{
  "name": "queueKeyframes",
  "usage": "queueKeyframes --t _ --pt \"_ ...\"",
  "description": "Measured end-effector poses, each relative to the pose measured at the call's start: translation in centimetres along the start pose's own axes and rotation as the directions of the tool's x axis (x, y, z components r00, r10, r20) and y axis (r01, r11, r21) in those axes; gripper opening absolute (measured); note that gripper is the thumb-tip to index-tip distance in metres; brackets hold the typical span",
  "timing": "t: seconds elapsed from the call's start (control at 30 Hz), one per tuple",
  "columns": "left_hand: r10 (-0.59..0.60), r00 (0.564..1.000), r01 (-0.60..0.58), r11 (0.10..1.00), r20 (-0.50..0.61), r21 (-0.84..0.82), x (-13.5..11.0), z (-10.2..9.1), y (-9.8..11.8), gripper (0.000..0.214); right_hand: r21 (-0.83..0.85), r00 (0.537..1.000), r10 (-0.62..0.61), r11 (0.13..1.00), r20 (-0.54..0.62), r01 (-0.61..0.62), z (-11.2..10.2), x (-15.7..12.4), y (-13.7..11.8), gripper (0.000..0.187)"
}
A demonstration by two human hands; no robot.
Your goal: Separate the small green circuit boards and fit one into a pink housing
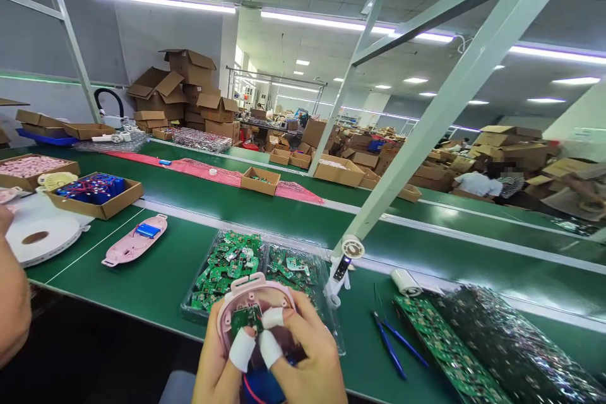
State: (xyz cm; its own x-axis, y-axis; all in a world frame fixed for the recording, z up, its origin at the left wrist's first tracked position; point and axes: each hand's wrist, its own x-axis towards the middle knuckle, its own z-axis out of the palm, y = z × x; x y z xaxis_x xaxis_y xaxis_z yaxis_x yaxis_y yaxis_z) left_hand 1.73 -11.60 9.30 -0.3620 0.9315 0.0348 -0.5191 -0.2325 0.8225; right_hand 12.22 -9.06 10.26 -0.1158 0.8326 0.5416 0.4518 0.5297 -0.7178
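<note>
Pink plastic housing, open side up, held in your two hands at the bottom of the view, over the near edge of the bench. A green circuit board sits inside it. Below, a blue battery with a red wire shows between your palms.

Your left hand cups the housing from 9 o'clock, and your right hand closes on it from 3 o'clock; both are curled and have firm hold. White finger cots cover the fingertips resting over the board.

12 o'clock, just beyond the hands: clear plastic tray of loose green circuit boards.
2 o'clock: white stand and small white roll.
3 o'clock: two blue-handled tweezers beside a stack of green board panels.
10 o'clock: second pink housing lying on the green bench, with a blue battery in it.
Further round: white tape reel and cardboard tray of blue batteries.
9 o'clock, at the edge: another person's forearm.
</note>
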Motion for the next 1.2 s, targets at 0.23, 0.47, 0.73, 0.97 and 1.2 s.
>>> queueKeyframes --t 0.23,0.47,0.73,0.97,1.2 --pt "0.015 1.000 -0.015 1.000 0.018 0.013 -0.1 0.8 1.7 0.035 0.041 0.989 -0.097 0.994 -0.112 0.102 1.1 0.0 -0.5 0.031" --pt "-0.037 0.998 0.038 0.999 -0.040 0.014 -0.1 1.0 2.0 0.043 0.141 0.995 -0.081 0.986 -0.066 0.090 0.5 0.8 -0.9 0.029" --pt "-0.083 0.997 0.082 0.997 -0.003 -0.007 -0.5 1.0 2.4 0.042 0.119 0.988 -0.152 0.982 0.029 0.147 -1.5 0.3 -1.3 0.035" --pt "-0.034 0.997 0.036 0.999 -0.064 0.027 -1.1 1.4 2.9 0.042 0.028 0.974 -0.225 0.974 0.033 0.224 -1.4 0.2 -1.5 0.035" --pt "-0.025 0.991 0.041 0.991 -0.130 0.126 -1.3 1.5 3.6 0.046 -0.015 0.969 -0.179 0.984 -0.168 0.179 0.3 -1.1 -1.1 0.028"
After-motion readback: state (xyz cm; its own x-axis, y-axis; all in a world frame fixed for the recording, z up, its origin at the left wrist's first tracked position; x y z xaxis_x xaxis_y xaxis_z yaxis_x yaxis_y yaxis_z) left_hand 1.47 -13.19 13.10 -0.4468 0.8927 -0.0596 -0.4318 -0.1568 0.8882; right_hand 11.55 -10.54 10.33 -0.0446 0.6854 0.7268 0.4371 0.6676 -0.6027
